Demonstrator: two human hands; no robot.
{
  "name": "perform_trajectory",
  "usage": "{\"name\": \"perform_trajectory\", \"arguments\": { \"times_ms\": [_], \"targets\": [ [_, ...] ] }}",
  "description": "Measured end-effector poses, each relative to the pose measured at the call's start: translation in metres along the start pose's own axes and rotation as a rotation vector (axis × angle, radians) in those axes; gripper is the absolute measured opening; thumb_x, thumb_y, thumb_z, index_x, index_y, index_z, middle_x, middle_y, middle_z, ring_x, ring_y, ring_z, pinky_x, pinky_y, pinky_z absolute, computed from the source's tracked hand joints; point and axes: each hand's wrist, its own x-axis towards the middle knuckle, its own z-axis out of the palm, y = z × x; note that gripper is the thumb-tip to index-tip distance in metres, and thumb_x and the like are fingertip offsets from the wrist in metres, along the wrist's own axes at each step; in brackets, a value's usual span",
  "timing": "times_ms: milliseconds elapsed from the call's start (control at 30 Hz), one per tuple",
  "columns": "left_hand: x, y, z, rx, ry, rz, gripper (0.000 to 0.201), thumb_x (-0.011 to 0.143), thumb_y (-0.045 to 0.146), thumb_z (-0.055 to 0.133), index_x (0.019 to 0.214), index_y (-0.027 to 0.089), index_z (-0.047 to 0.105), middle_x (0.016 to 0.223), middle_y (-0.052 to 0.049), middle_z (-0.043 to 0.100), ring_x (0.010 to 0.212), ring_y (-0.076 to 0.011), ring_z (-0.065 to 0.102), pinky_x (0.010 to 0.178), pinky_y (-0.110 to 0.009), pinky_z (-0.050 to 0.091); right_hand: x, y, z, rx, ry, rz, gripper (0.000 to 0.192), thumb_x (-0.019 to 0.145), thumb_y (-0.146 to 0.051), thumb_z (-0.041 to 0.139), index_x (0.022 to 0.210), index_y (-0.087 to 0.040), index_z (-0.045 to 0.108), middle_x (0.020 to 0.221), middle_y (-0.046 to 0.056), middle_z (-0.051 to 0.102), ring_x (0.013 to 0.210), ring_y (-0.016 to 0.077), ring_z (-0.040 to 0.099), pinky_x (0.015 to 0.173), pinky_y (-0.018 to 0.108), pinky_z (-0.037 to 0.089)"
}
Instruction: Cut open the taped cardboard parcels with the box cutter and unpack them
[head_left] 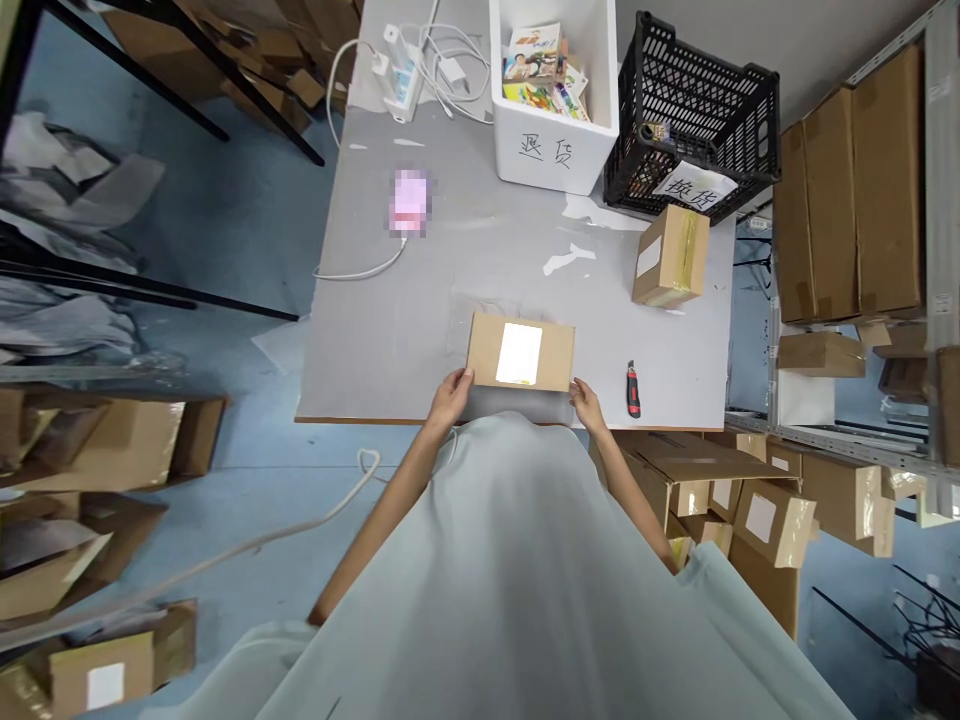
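A brown cardboard box [484, 350] with a white label [520, 354] is held over the front part of the grey table [480, 240]. My left hand [450, 396] grips its near left corner, thumb on top. At the near right corner, my right hand [586, 404] closes its fingertips on the edge. Clear plastic film [465, 312] lies just behind the box. To the right of my right hand rests a red and black utility knife [633, 390]. Farther back on the right stands a smaller taped cardboard box [670, 258].
At the back are a white bin [550, 160] holding small booklets or packs and a black crate [690, 130]. A power strip [403, 85] with cables sits back left, near a blurred pink device [409, 202] on a cord. Cartons [780, 520] crowd below right; open boxes [112, 440] stand left.
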Motion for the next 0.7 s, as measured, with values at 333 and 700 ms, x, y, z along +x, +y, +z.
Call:
{"name": "perform_trajectory", "arguments": {
  "times_ms": [333,700],
  "targets": [
    [-0.006,0.016,0.000,-0.134,0.052,0.055,0.054,0.102,0.058,0.070,0.137,0.017,0.076,0.150,-0.019,0.075,0.147,-0.0336,0.070,0.128,-0.050,0.057,-0.006,-0.039,-0.001,-0.073,0.020,-0.209,0.068,0.098,-0.064,0.071,0.145,-0.016,0.080,0.140,0.019,0.081,0.133,0.0342,0.076,0.116,0.050,0.065],
    [0.024,0.050,-0.001,0.094,0.166,0.280,0.034,0.100,0.029,0.069,0.125,0.015,0.086,0.127,-0.015,0.083,0.110,-0.0286,0.081,0.111,-0.046,0.066,0.017,-0.097,-0.025,-0.314,0.173,-0.319,0.055,0.109,-0.059,0.064,0.134,-0.016,0.088,0.115,0.016,0.084,0.107,0.0302,0.079,0.106,0.044,0.064]
  ]
}}
